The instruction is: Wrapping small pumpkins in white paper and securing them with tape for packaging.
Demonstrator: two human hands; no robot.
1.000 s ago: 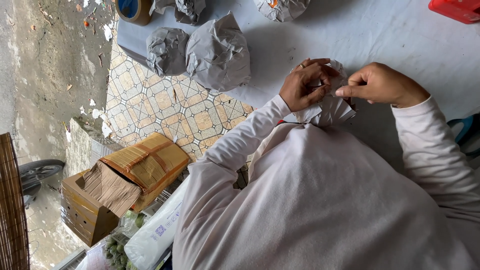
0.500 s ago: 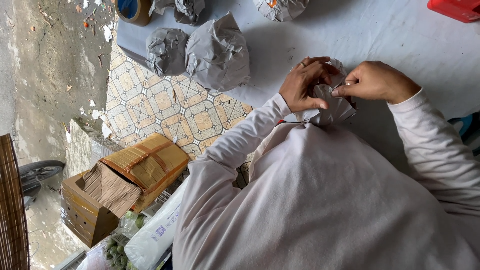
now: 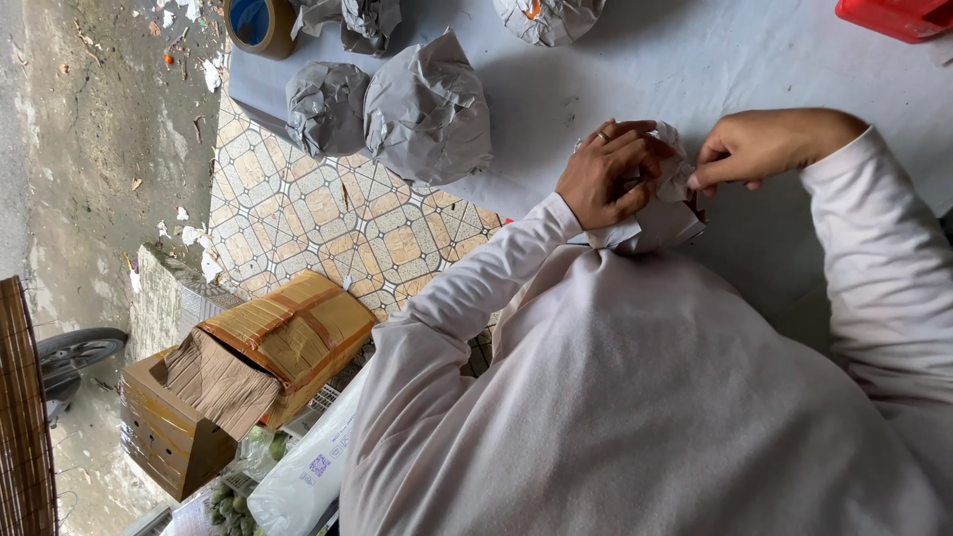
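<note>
On the grey table cover [image 3: 615, 60], both of my hands work a small bundle wrapped in grey paper [image 3: 667, 220], close to my chest. My left hand [image 3: 608, 175], a ring on one finger, is clamped over the top of the bundle. My right hand [image 3: 762, 149] pinches a fold of the paper at the bundle's right side. What is inside the paper is hidden. My white long sleeves and torso fill the lower part of the view.
Two larger grey paper bundles [image 3: 427, 94] [image 3: 323, 104] lie at the table's left edge, with more [image 3: 546, 15] at the far side. A brown tape roll [image 3: 260, 25], a red tray [image 3: 898, 15], an open cardboard box [image 3: 248, 367] on the patterned tile floor and a white plastic bag [image 3: 298, 476] are nearby.
My left hand has closed tighter over the bundle. My right hand's fingers have shifted along the paper's edge at the right side; the bundle stays in place.
</note>
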